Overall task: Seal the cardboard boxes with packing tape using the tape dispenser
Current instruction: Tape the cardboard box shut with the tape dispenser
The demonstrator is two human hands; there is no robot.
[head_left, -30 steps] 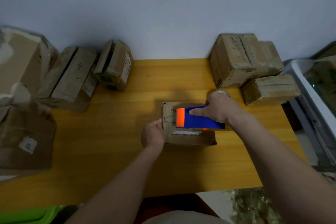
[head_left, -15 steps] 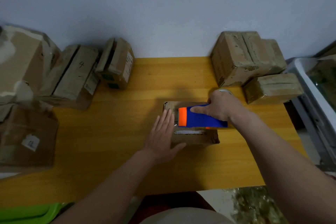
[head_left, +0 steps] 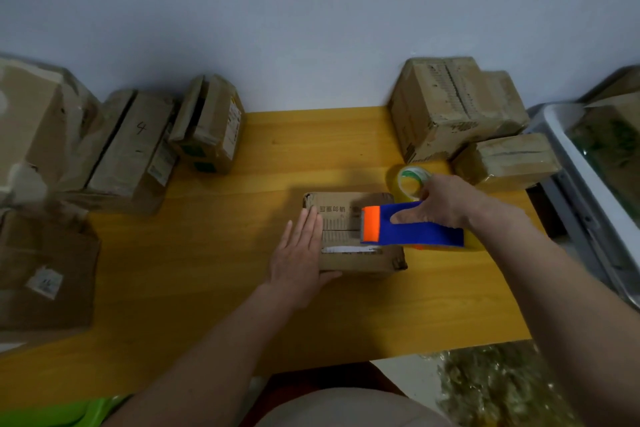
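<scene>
We see the near edge of the yellow wooden table (head_left: 173,288) running across below our forearms, with bare tabletop left of the small cardboard box (head_left: 349,243) and between it and the near edge. Our left hand (head_left: 299,255) lies flat with straight fingers against the left end of that box, thumb at its near side. Our right hand (head_left: 440,203) grips the blue and orange tape dispenser (head_left: 412,227), fingers curled over it, its orange end over the right part of the box top and its blue body reaching out past the box's right end. Since half a second ago the dispenser has travelled to the right along the box, and a roll of clear tape (head_left: 410,180), then nearly hidden behind the hand, now shows just beyond it. Farther off on the left, several cardboard boxes crowd the table's far-left corner, one marked with a 4 (head_left: 131,149) and another propped on end (head_left: 211,125) beside it. At the far right, a large box (head_left: 453,107) stands against the wall with a smaller box (head_left: 505,158) in front of it. A grey tray (head_left: 575,163) holding something green lies past the table's right edge.
</scene>
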